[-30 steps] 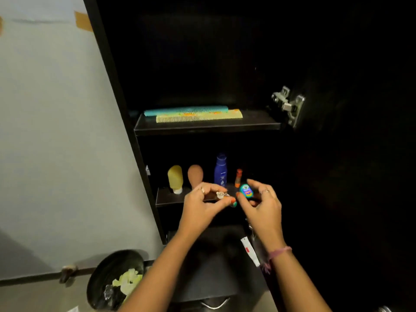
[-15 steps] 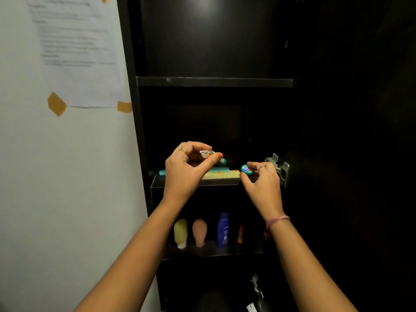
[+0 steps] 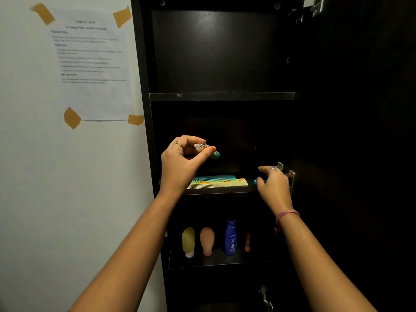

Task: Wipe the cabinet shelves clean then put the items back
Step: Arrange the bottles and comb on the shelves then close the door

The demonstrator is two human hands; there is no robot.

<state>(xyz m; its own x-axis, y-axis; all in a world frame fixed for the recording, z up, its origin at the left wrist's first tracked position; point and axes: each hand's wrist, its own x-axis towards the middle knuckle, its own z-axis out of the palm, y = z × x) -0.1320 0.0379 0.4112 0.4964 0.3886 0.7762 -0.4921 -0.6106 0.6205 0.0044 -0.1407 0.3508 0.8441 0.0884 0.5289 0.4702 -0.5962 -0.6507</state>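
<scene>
Dark cabinet (image 3: pixel 144 140), two hands putting things back.
Left hand (image 3: pixel 182 163) pinches a small trinket (image 3: pixel 201 147) above the combs (image 3: pixel 217 182); right hand (image 3: pixel 273 186) curls round a little teal thing (image 3: pixel 256 181) on that shelf (image 3: pixel 220 192).

The right hand (image 3: pixel 273 185) hides most of a small teal item (image 3: pixel 256 182).

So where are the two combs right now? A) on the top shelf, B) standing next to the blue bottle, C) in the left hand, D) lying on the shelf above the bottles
D: the combs lie flat on the shelf just above the row with the blue bottle, and neither hand grips them.
</scene>
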